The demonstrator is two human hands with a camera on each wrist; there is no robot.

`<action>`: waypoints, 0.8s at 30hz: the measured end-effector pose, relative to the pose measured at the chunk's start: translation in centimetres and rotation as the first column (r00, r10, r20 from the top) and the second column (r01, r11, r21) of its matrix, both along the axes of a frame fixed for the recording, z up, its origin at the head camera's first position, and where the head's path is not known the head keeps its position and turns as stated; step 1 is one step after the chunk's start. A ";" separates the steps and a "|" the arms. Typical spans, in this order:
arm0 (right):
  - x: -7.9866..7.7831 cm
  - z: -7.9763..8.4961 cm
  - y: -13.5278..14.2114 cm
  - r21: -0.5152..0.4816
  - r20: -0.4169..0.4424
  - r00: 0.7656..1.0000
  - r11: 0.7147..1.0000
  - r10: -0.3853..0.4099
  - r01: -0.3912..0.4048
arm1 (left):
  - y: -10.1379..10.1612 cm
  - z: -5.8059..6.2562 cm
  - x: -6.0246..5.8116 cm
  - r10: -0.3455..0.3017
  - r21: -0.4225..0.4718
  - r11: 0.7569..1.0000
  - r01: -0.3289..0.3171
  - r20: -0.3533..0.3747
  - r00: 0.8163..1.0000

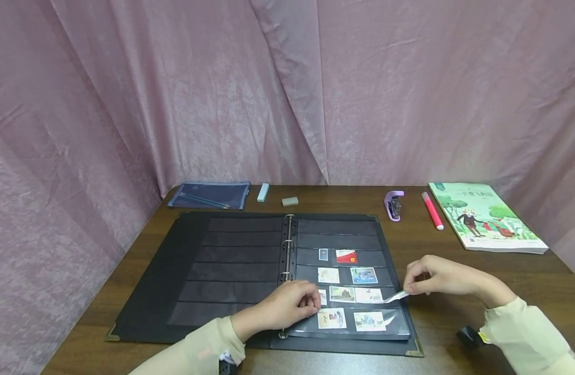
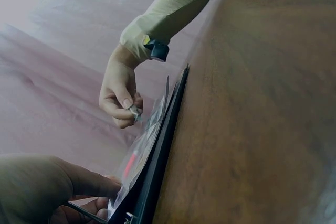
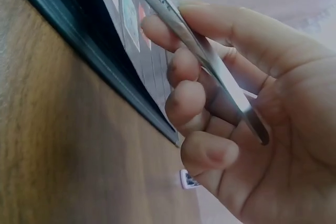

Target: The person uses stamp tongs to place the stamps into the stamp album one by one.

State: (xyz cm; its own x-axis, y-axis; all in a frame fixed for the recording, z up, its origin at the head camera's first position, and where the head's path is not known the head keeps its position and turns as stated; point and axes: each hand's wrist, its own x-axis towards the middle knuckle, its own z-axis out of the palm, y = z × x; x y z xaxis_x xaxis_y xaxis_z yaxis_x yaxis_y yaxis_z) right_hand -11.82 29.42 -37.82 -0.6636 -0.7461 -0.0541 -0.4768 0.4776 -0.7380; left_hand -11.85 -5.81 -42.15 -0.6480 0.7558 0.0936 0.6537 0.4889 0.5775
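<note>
An open black stamp album [image 1: 147,291] lies on the table, its right page carrying several stamps behind clear strips. My right hand [image 1: 437,276] pinches metal tweezers [image 1: 398,296] between thumb and forefinger; in the right wrist view the tweezers [image 3: 218,69] run back across the palm. Their tips meet the right end of a pale stamp [image 1: 368,296] in the second row from the bottom. Over the inner part of that page is my left hand [image 1: 287,307], fingers bent, thumb and fingertips pinching at a clear pocket strip [image 2: 123,190]. It partly covers a stamp [image 1: 323,297].
Behind the album lie a blue mesh pouch [image 1: 208,195], a light blue stick-shaped box [image 1: 263,192] and an eraser [image 1: 289,201]. Toward the back right are a purple stapler [image 1: 393,205], a red marker [image 1: 432,211] and a green-covered book [image 1: 486,216]. A pink curtain [image 1: 287,94] hangs behind the table.
</note>
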 end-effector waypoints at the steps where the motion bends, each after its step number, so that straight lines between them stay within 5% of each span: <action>1: 0.1 -0.1 0.1 -0.011 -0.004 1.000 1.000 -0.006 0.006 | 0.0 0.0 0.0 -0.001 0.000 1.000 0.001 -0.003 1.000; 16: 0.9 -1.3 1.4 -0.114 -0.031 0.989 0.983 -0.147 0.143 | 0.0 0.2 0.1 0.005 -0.006 1.000 -0.005 0.007 1.000; 24: 1.1 -1.5 2.1 -0.112 -0.102 0.950 0.953 -0.294 0.282 | 0.0 0.2 0.1 0.010 -0.009 1.000 -0.010 0.007 1.000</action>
